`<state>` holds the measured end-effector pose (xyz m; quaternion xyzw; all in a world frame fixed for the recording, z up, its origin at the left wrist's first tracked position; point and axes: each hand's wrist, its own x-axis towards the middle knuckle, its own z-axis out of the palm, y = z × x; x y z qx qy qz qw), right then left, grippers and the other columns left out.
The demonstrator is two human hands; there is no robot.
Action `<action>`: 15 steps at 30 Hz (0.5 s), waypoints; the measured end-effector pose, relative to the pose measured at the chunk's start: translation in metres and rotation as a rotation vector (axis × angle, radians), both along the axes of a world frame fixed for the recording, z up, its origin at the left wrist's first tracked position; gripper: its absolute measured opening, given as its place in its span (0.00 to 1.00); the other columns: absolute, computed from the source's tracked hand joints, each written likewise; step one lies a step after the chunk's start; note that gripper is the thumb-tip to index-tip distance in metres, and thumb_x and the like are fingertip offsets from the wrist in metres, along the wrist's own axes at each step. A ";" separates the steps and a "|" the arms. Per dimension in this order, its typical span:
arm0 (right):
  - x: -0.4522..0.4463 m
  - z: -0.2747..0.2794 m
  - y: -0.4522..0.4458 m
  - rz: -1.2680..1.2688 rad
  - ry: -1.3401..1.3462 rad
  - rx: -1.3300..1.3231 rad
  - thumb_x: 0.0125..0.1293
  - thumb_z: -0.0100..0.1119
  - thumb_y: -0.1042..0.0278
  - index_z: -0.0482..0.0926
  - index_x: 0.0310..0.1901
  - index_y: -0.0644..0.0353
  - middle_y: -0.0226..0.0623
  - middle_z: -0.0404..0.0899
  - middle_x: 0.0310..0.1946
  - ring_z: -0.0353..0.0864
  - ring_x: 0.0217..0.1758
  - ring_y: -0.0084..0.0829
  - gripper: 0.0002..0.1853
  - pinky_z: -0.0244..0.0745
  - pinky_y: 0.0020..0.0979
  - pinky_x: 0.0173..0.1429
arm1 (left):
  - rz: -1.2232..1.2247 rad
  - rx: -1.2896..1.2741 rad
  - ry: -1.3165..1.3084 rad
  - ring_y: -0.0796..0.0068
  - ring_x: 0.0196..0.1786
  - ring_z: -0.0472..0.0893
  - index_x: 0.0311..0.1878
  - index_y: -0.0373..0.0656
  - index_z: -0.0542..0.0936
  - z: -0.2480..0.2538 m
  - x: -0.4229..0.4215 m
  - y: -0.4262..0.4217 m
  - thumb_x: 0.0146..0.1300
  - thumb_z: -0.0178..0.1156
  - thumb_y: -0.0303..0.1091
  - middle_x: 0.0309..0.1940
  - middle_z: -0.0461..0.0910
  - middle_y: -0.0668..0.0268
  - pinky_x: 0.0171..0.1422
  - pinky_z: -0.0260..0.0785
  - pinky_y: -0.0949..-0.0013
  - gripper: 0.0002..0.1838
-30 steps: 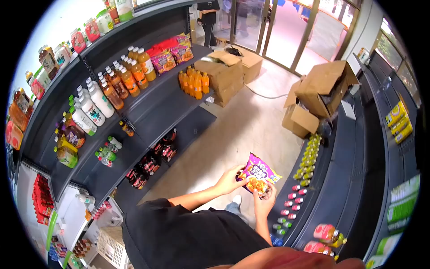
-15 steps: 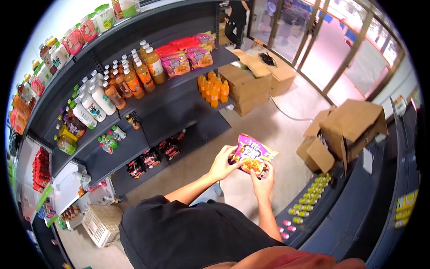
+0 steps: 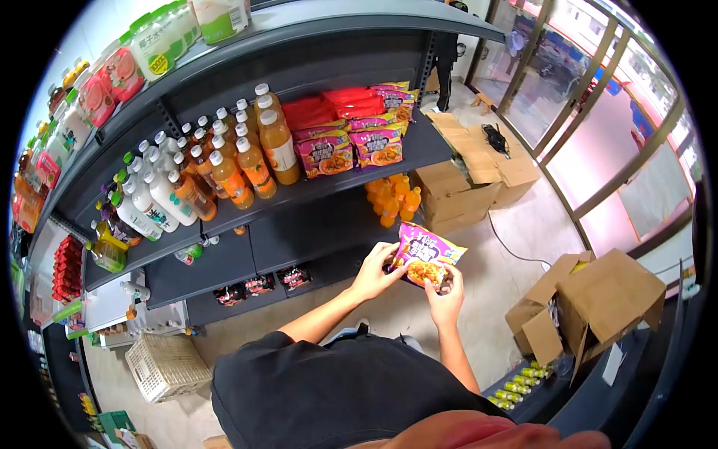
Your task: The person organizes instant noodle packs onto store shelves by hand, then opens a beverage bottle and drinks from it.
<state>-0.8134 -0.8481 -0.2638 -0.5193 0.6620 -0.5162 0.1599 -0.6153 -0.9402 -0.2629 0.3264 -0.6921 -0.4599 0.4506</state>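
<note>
A purple instant noodle packet (image 3: pixel 422 251) with a picture of noodles on its front is held up before me, a little tilted. My left hand (image 3: pixel 376 275) grips its left edge, the fingers partly hidden behind it. At the lower right corner, my right hand (image 3: pixel 446 299) pinches the same packet, with the thumb on the front. Beyond my hands, matching noodle packets (image 3: pixel 326 155) stand at the right end of the dark shelf (image 3: pixel 336 179), with red packets (image 3: pixel 310 112) behind them. Orange and brown drink bottles (image 3: pixel 232 178) are lined up to their left.
Orange bottles (image 3: pixel 394 198) stand on a lower shelf. Cardboard boxes (image 3: pixel 456 198) sit past the shelf end, and an open carton (image 3: pixel 609 295) is at right above green-labelled bottles (image 3: pixel 516 389). A white basket (image 3: pixel 166 367) rests on the floor at left. Another person (image 3: pixel 446 56) stands behind.
My view has moved nearer the shelf, so its bottles and packets look larger. Both hands keep hold of the noodle packet, which stays almost the same in view.
</note>
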 end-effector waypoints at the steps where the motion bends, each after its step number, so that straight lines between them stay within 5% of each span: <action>1: -0.004 -0.004 -0.013 0.010 -0.055 -0.012 0.60 0.73 0.81 0.74 0.63 0.63 0.40 0.82 0.53 0.84 0.50 0.26 0.30 0.80 0.26 0.48 | 0.002 -0.014 0.006 0.65 0.60 0.81 0.71 0.35 0.74 0.003 -0.003 -0.012 0.65 0.72 0.29 0.60 0.76 0.55 0.66 0.76 0.63 0.32; 7: -0.036 -0.010 -0.105 0.074 -0.367 -0.053 0.59 0.75 0.80 0.73 0.63 0.66 0.42 0.78 0.58 0.82 0.58 0.32 0.31 0.83 0.33 0.57 | 0.071 -0.066 0.021 0.60 0.60 0.82 0.72 0.36 0.73 0.026 -0.034 -0.086 0.66 0.69 0.29 0.59 0.78 0.52 0.68 0.75 0.61 0.31; 15: -0.111 0.012 -0.253 0.256 -0.303 -0.165 0.60 0.73 0.82 0.73 0.62 0.65 0.42 0.76 0.58 0.82 0.59 0.33 0.28 0.81 0.34 0.61 | 0.245 -0.194 -0.068 0.56 0.66 0.80 0.75 0.39 0.70 0.039 -0.097 -0.178 0.64 0.70 0.35 0.64 0.78 0.49 0.71 0.71 0.58 0.37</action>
